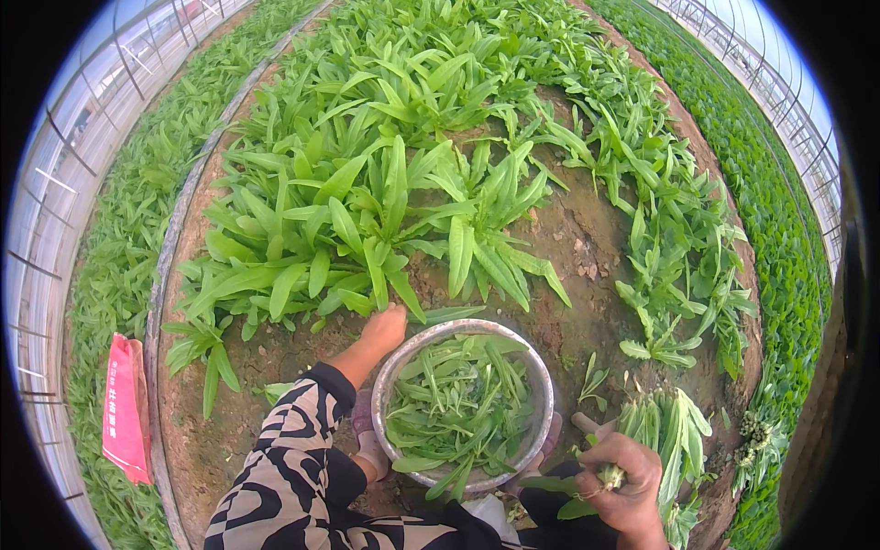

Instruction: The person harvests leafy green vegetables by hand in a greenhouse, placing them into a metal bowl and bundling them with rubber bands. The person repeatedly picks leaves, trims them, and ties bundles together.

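Note:
My left hand (385, 328) reaches to the low leaves of a long-leafed lettuce plant (376, 234), its fingers curled; what they grip is hidden. Close to my body, my right hand (626, 477) is closed round a leafy green stalk (610, 476) whose pale cut end shows between thumb and fingers. A round metal basin (547, 390) stands between my feet, holding loose picked leaves (458, 412). Beside my right hand lies a bunch of leafy stalks (674, 426) with pale cut ends.
Lettuce fills the bed ahead, and a row of limp plants (674, 238) lies along its right side. A pink bag (126, 408) sits at the left by the bed's edging strip (165, 266). Greenhouse walls (55, 202) curve along both sides. A small tied bunch (756, 435) lies at the right.

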